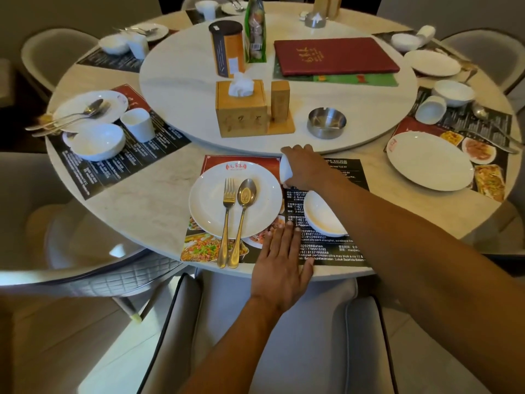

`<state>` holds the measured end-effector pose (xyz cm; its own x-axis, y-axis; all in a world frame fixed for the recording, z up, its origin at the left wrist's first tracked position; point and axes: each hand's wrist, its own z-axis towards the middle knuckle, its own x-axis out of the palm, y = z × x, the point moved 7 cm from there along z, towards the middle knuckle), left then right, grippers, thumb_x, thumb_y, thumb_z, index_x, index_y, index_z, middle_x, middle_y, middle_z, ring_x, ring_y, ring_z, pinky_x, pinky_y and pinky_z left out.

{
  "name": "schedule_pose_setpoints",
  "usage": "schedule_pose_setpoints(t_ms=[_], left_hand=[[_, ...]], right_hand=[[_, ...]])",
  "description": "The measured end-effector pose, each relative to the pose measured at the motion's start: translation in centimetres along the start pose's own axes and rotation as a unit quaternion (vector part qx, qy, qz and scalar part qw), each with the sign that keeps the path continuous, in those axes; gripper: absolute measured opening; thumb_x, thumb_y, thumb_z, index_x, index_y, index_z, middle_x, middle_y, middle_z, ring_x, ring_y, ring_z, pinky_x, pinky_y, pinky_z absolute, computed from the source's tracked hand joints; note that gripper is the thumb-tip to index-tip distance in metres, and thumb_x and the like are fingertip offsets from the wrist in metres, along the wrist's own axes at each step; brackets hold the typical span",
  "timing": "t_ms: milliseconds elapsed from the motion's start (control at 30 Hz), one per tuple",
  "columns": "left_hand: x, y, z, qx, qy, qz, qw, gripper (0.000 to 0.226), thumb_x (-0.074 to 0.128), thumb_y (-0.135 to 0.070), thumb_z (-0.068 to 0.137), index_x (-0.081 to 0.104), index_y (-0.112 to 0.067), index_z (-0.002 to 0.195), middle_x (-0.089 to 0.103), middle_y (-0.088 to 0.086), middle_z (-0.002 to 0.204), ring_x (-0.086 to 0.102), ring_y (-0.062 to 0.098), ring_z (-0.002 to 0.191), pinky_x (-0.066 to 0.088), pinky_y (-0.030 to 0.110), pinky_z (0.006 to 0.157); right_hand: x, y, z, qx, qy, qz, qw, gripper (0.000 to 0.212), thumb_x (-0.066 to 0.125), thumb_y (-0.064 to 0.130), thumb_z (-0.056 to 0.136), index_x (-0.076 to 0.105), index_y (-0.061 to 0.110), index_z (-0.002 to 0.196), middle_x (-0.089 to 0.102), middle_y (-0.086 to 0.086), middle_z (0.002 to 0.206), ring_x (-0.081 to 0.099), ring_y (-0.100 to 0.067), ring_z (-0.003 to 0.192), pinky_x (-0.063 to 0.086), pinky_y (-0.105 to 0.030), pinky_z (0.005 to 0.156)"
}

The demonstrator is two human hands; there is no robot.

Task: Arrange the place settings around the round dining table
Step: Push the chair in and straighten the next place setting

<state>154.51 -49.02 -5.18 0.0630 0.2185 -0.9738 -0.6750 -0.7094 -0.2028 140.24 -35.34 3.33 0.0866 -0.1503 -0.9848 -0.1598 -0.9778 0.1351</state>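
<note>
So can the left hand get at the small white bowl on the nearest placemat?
Probably yes: the left hand lies flat on the placemat, fingertips beside the small white bowl; the right forearm crosses above, partly covering it.

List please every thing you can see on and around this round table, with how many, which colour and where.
plates: five seen, white, one per setting
bowls: five seen, white, beside the plates
cups: five besides the held one, white, two at right lying down
fork and spoon: gold, on the near plate; more cutlery at other settings
placemats: printed black and red, under the settings
tissue box: one, wooden, turntable
ashtrays: two, metal, turntable
menu book: one, dark red, turntable
canister: one, orange, turntable
chairs: several, grey, around the table
left hand: flat on the near placemat
right hand: gripping a white cup
</note>
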Motion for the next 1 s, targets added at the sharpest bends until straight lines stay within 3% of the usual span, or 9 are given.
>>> schedule_pose_setpoints(t_ms=[67,233,467,733,867,1000], left_hand=[[0.0,0.0,-0.1,0.002,-0.001,-0.004,1.000,0.068,0.017,-0.055,0.098,0.031,-0.011,0.148,0.028,0.009,0.156,0.021,0.023,0.146,0.022,0.048,0.117],[-0.3,-0.1,-0.1,0.005,-0.006,-0.007,1.000,0.067,0.018,-0.054,0.098,0.030,-0.012,0.149,0.029,0.008,0.156,0.020,0.023,0.146,0.021,0.048,0.118],[-0.4,-0.2,-0.1,0.001,-0.013,-0.011,1.000,0.065,0.024,-0.054,0.098,0.035,-0.012,0.147,0.034,0.008,0.153,0.026,0.023,0.144,0.024,0.047,0.117],[-0.6,-0.2,-0.1,0.001,-0.014,-0.012,1.000,0.065,0.023,-0.054,0.097,0.038,-0.013,0.146,0.036,0.007,0.152,0.029,0.022,0.143,0.022,0.046,0.117],[-0.6,-0.2,0.0,-0.002,0.001,0.003,1.000,0.065,0.022,-0.056,0.097,0.041,-0.015,0.144,0.040,0.005,0.150,0.034,0.023,0.141,0.020,0.045,0.114],[-1.1,-0.2,-0.1,-0.005,0.028,-0.024,0.999,0.068,0.018,-0.057,0.097,0.029,-0.016,0.149,0.027,0.005,0.157,0.019,0.022,0.146,0.004,0.043,0.116]], right_hand=[[0.1,-0.5,0.2,-0.006,-0.004,0.023,1.000,0.081,0.082,0.030,0.067,0.039,0.014,0.134,0.048,-0.011,0.127,0.043,-0.031,0.118,0.041,-0.042,0.090],[-1.3,-5.1,-0.9,0.031,-0.034,0.211,0.976,0.079,0.085,0.033,0.065,0.040,0.017,0.128,0.049,-0.002,0.118,0.047,-0.022,0.106,0.038,-0.032,0.079],[-1.6,-10.7,-3.1,0.052,-0.035,0.236,0.970,0.063,0.080,0.022,0.074,0.043,0.010,0.123,0.052,-0.010,0.117,0.048,-0.022,0.097,0.035,-0.031,0.072],[-0.9,-11.5,-3.5,0.080,-0.034,0.242,0.967,0.072,0.080,0.022,0.074,0.041,0.010,0.133,0.051,-0.013,0.130,0.049,-0.029,0.114,0.037,-0.031,0.085],[-1.0,-11.5,-3.8,0.116,-0.018,0.208,0.971,0.089,0.078,0.032,0.076,0.027,0.010,0.147,0.036,-0.015,0.149,0.035,-0.032,0.135,0.030,-0.038,0.106],[-3.0,-9.4,-6.6,0.121,-0.100,0.204,0.966,0.081,0.074,0.034,0.079,0.032,0.013,0.145,0.038,-0.014,0.147,0.033,-0.033,0.135,0.029,-0.044,0.109]])
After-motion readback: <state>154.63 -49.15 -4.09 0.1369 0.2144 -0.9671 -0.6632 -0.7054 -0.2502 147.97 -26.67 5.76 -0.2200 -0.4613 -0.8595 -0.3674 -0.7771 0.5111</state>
